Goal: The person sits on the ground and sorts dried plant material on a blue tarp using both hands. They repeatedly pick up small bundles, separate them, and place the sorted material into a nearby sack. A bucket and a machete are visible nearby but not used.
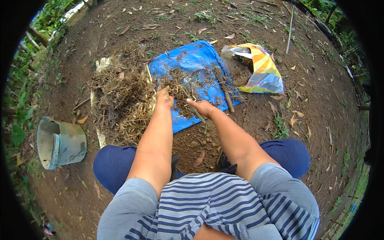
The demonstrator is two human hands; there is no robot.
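Observation:
A folded blue tarp (pixel 195 60) lies on the soil in front of me, strewn with dry plant litter (pixel 178 79). At the tarp's left edge, my left hand (pixel 164 96) touches the litter, its fingers partly hidden in it. Over the tarp's near part is my right hand (pixel 200 107), thumb towards the litter; a thin stick (pixel 199 115) lies under or in it, and I cannot tell whether it is gripped. A thicker stick (pixel 225 90) rests across the tarp's right side. Left of the tarp, a large heap of dry litter (pixel 115 93) covers a pale sheet or sack (pixel 102 63).
A broken, dirty plastic bucket (pixel 70 144) lies at the left. Beyond the tarp's right corner is a yellow and orange plastic bag (pixel 265 67) with something dark inside. A long pole (pixel 290 33) and a tire (pixel 324 28) lie at the upper right. Bushes (pixel 19 120) border the left.

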